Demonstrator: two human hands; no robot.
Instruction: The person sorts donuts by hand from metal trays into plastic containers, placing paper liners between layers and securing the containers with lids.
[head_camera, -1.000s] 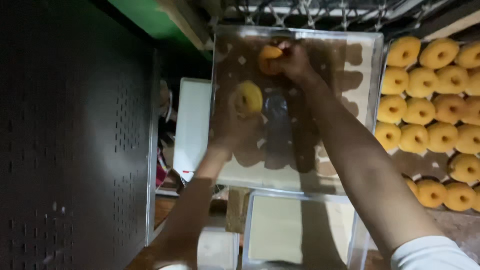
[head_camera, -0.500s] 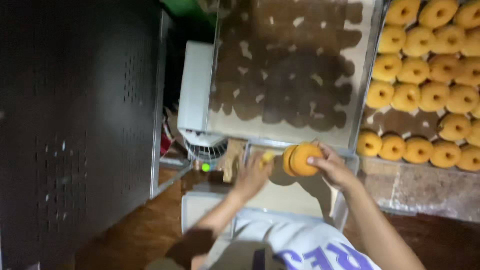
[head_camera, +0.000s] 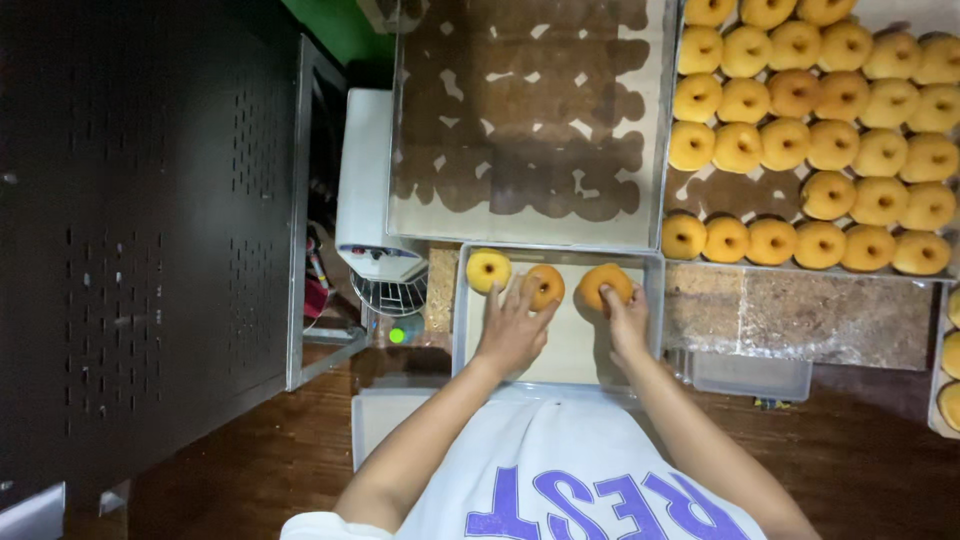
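Note:
A metal tray (head_camera: 560, 370) lined with pale paper lies just in front of me. Along its far edge sit three ring doughnuts. My left hand (head_camera: 512, 325) rests its fingertips on the middle doughnut (head_camera: 546, 285), with the leftmost, paler doughnut (head_camera: 488, 269) just beside it. My right hand (head_camera: 626, 318) grips the right doughnut (head_camera: 604, 283) from below, setting it on the paper. Beyond this tray lies a large tray (head_camera: 530, 120) of greasy, oil-stained paper with no doughnuts on it.
To the right a tray (head_camera: 735, 195) holds several rows of golden doughnuts (head_camera: 820, 140). More doughnuts show at the right edge (head_camera: 950, 355). A white mixer (head_camera: 372, 200) stands to the left, next to a black perforated metal cabinet (head_camera: 140, 250). A clear plastic container (head_camera: 750, 375) sits on the brown counter.
Both hands lifted doughnuts off the stained tray, brought them toward me, and now rest them on the near tray. The view has tilted down.

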